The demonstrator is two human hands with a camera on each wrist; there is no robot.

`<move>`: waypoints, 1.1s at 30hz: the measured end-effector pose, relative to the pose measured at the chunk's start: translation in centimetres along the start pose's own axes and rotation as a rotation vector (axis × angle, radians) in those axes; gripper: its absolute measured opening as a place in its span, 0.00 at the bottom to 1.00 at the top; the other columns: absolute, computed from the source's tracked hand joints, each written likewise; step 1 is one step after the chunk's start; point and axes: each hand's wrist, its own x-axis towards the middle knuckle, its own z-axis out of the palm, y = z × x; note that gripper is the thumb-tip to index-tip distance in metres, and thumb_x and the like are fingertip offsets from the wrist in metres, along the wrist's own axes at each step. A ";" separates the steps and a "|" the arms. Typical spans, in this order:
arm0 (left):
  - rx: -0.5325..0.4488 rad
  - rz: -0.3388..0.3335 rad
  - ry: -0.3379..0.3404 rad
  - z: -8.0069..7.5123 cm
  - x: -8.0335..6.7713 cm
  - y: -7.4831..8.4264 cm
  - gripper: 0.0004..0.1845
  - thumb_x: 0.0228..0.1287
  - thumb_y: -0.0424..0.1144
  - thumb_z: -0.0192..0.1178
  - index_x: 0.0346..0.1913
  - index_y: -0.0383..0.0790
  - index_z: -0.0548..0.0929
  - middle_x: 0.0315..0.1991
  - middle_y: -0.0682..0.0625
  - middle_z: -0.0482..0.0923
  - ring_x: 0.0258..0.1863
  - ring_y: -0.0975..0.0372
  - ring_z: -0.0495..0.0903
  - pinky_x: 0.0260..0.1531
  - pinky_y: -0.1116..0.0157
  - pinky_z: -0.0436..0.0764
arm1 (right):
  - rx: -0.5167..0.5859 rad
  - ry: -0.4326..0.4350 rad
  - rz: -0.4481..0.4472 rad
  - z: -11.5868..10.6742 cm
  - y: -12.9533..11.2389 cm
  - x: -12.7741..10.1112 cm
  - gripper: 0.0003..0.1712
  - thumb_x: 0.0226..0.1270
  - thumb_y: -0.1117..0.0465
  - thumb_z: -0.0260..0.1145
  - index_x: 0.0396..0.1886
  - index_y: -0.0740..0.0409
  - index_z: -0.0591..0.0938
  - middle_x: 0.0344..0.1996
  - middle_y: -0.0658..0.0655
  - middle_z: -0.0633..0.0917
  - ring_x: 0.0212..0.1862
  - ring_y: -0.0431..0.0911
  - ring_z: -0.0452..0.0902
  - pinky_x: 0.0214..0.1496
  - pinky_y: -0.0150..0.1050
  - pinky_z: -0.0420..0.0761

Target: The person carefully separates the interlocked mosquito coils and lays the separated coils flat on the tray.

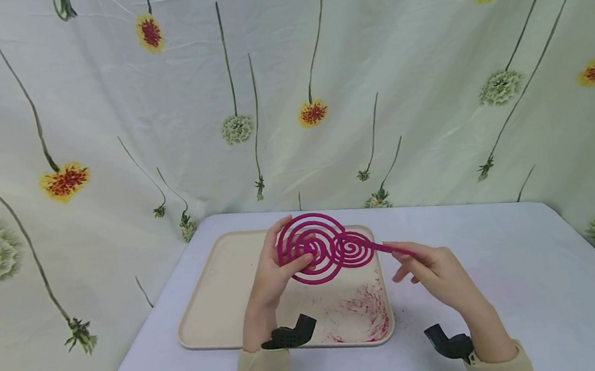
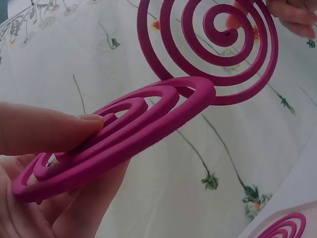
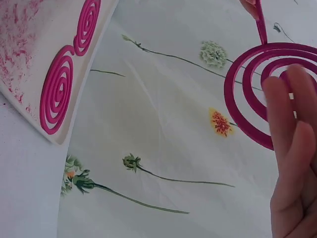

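Note:
My left hand (image 1: 273, 273) grips a magenta mosquito coil (image 1: 309, 219), thumb across its middle and fingers behind. The left wrist view shows this coil (image 2: 163, 116) tilted, close to the camera. My right hand (image 1: 437, 270) pinches a second mosquito coil (image 1: 391, 249), edge-on in the head view. In the right wrist view that coil (image 3: 237, 99) faces the camera, partly covered by the fingers. The two held coils overlap in the left wrist view; whether they touch I cannot tell. Another coil (image 1: 361, 261) lies on the beige tray (image 1: 216, 291).
The right wrist view shows two coils, a nearer one (image 3: 48, 106) and a farther one (image 3: 88, 22), along the tray's edge. Magenta crumbs (image 1: 367, 308) are scattered on the tray's right side. A white table (image 1: 529, 270) bears the tray, and a flowered cloth (image 1: 287, 90) hangs behind.

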 end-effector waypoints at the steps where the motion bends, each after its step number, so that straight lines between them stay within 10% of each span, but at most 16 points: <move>1: 0.002 -0.003 0.003 -0.1 0.0 -0.1 0.39 0.57 0.25 0.61 0.70 0.44 0.56 0.61 0.42 0.67 0.57 0.49 0.72 0.47 0.57 0.79 | -0.024 0.007 0.011 0.1 0.0 0.0 0.14 0.68 0.66 0.58 0.50 0.59 0.82 0.17 0.46 0.81 0.21 0.38 0.76 0.20 0.31 0.75; 5: -0.003 -0.017 0.009 -0.3 0.0 -0.3 0.39 0.57 0.25 0.61 0.69 0.47 0.58 0.61 0.41 0.67 0.57 0.49 0.73 0.47 0.57 0.79 | -0.133 0.059 0.022 0.4 0.2 0.1 0.11 0.66 0.58 0.62 0.25 0.54 0.82 0.11 0.41 0.69 0.15 0.36 0.60 0.14 0.30 0.60; 9: -0.011 -0.038 0.009 -0.4 0.0 -0.4 0.38 0.57 0.25 0.62 0.68 0.48 0.58 0.62 0.38 0.66 0.57 0.49 0.73 0.48 0.57 0.79 | -0.126 0.109 -0.044 0.8 0.5 0.4 0.19 0.64 0.61 0.64 0.13 0.52 0.73 0.19 0.45 0.70 0.20 0.37 0.62 0.18 0.29 0.65; 15: -0.023 -0.030 0.023 -1.1 0.1 -0.8 0.39 0.57 0.25 0.61 0.70 0.45 0.56 0.62 0.39 0.66 0.57 0.52 0.73 0.48 0.57 0.79 | 0.094 0.084 0.049 1.3 0.9 0.7 0.07 0.65 0.61 0.64 0.34 0.61 0.84 0.29 0.55 0.81 0.24 0.40 0.78 0.28 0.33 0.82; 19: -0.030 -0.025 0.042 -1.9 0.0 -1.1 0.38 0.57 0.23 0.60 0.69 0.44 0.57 0.60 0.40 0.68 0.55 0.53 0.76 0.47 0.58 0.79 | 0.145 0.082 0.091 1.7 1.6 0.8 0.18 0.63 0.62 0.65 0.52 0.61 0.80 0.29 0.58 0.83 0.26 0.44 0.81 0.32 0.33 0.83; 33: -0.024 -0.147 0.043 -4.2 -0.5 -2.2 0.35 0.57 0.21 0.60 0.66 0.41 0.58 0.59 0.34 0.68 0.55 0.45 0.74 0.47 0.58 0.79 | 0.367 0.067 0.155 2.5 3.7 1.3 0.24 0.61 0.66 0.66 0.57 0.63 0.72 0.32 0.64 0.85 0.31 0.44 0.83 0.32 0.39 0.84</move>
